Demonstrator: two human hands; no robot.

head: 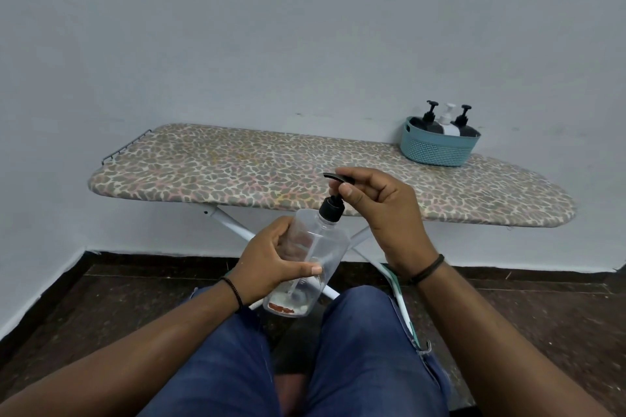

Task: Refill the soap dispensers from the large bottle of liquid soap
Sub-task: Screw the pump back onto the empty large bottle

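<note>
A clear plastic soap dispenser (pixel 315 257) is held tilted over my lap, with only a little liquid at its bottom. My left hand (pixel 271 257) grips its body from the left side. The black pump head (pixel 335 203) sits on the neck, and my right hand (pixel 379 203) pinches the pump's nozzle between thumb and fingers. At the far right of the ironing board, a teal basket (pixel 437 149) holds three more dispensers: two black ones (pixel 428 122) and a white one (pixel 447 123). No large soap bottle is in view.
The ironing board (pixel 271 166) with a patterned cover stands before me against a pale wall, its white legs (pixel 233 223) crossing underneath. My knees in blue jeans fill the lower frame. Dark tiled floor lies around.
</note>
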